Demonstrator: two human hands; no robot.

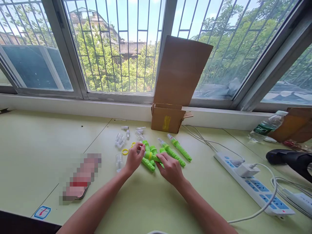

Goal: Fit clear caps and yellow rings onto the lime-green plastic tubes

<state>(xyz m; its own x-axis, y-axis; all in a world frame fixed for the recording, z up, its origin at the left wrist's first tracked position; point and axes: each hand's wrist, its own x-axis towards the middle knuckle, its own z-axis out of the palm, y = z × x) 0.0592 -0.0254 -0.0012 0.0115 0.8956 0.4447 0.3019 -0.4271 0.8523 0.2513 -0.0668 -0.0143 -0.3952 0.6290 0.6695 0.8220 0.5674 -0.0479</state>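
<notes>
Between both hands lies a green plastic tube point(156, 158) with a ridged, yellowish end pointing left. My right hand point(171, 169) is closed around its green body. At the ridged end, my left hand point(134, 158) pinches a small clear piece, mostly hidden by the fingers. More green tubes lie under and behind the hands. Two green tubes with clear tips, one nearer point(172, 151) and one farther right point(179, 148), rest side by side. Left of my left hand are a yellow ring point(125, 151), a clear cup-like part point(119, 162) and several small clear parts point(120, 140).
A cardboard box point(168, 120) with a raised flap stands against the window sill. To the right are a white power strip point(254, 187) with plugs and cables, a water bottle point(268, 126) and a black object point(290, 159). A blurred phone point(81, 178) lies on the left.
</notes>
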